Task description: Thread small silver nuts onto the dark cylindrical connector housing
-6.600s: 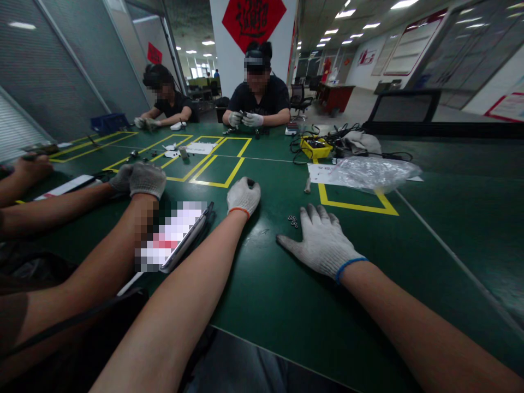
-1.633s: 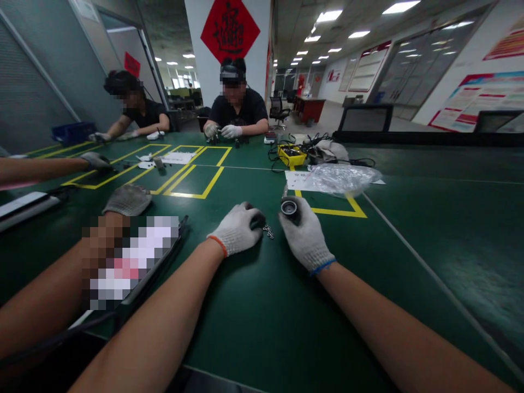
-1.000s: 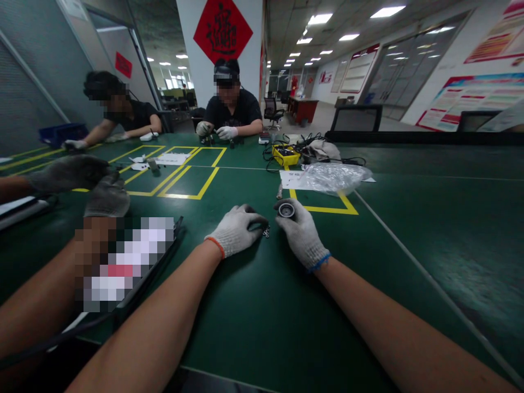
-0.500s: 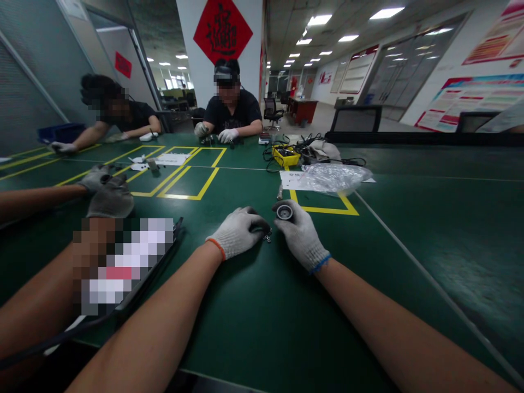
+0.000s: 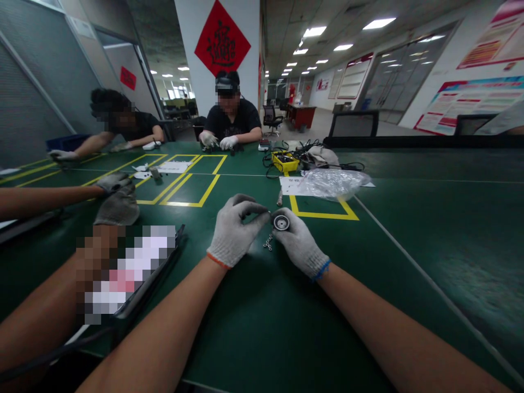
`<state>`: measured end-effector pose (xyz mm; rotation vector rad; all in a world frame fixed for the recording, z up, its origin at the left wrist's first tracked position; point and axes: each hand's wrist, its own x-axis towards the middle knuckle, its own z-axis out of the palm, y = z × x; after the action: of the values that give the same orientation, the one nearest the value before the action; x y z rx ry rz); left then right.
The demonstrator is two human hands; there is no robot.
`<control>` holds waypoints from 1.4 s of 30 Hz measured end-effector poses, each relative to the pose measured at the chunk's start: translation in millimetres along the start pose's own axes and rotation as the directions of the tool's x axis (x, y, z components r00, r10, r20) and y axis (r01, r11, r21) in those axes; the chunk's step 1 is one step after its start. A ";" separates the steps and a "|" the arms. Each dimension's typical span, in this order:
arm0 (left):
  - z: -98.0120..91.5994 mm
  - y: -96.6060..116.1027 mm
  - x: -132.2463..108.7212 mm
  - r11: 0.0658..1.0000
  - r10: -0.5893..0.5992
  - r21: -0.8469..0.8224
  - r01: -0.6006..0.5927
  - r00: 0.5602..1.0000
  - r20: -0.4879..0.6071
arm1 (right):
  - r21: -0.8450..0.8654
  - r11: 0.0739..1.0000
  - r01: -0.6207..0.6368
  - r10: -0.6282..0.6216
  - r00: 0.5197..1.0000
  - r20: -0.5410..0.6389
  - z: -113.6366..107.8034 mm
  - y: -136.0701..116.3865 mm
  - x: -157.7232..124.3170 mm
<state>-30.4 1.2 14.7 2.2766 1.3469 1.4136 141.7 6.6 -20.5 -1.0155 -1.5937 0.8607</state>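
Note:
My right hand (image 5: 301, 240), in a white knit glove with a blue cuff edge, is closed round a dark cylindrical metal part (image 5: 281, 222). The part's ringed circular face is turned towards me. Just to its left, my left hand (image 5: 237, 229), in a white glove with an orange cuff edge, has thumb and forefinger pinched together. What sits between those fingertips is too small to name. Below the fingertips, a few small shiny metal rings, like nuts (image 5: 267, 243), lie on the green table (image 5: 278, 327).
A small metallic piece (image 5: 280, 197) stands beyond my hands. Farther back are a clear plastic bag (image 5: 335, 183) and a yellow bin (image 5: 285, 162) among cables. At left, a co-worker's gloved hands (image 5: 118, 202) work close by. Two more people sit across the table.
My left hand has risen from the small metal rings to the cylindrical part, its fingertips now pinched. My right hand has tilted the part's face slightly and brought it a little lower.

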 end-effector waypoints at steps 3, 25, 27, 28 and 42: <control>1.2 9.7 -2.8 0.993 0.118 0.029 -0.118 0.993 0.018 | 0.021 1.000 0.018 -0.020 0.998 0.055 0.4 -1.3 -1.0; -1.9 19.2 2.2 0.994 -0.058 0.106 0.022 0.935 0.351 | -0.171 0.983 0.072 -0.042 0.983 0.177 -1.4 -9.6 -4.4; -0.3 20.3 1.5 0.989 -0.078 0.143 0.032 0.942 0.328 | -0.197 0.977 0.079 -0.047 0.986 0.162 -0.7 -8.7 -3.7; 0.2 20.9 1.1 0.985 -0.075 0.171 0.021 0.946 0.316 | -0.209 0.974 0.084 -0.051 0.987 0.155 -0.1 -8.1 -3.5; 5.7 20.2 -1.7 0.973 -0.174 -0.085 0.213 0.928 0.329 | -0.242 0.967 0.080 -0.057 0.993 0.102 1.0 -2.0 -3.8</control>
<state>-13.8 -10.3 21.2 2.1128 1.3017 0.9825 140.9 2.3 -20.3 -1.0981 -1.8391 0.6839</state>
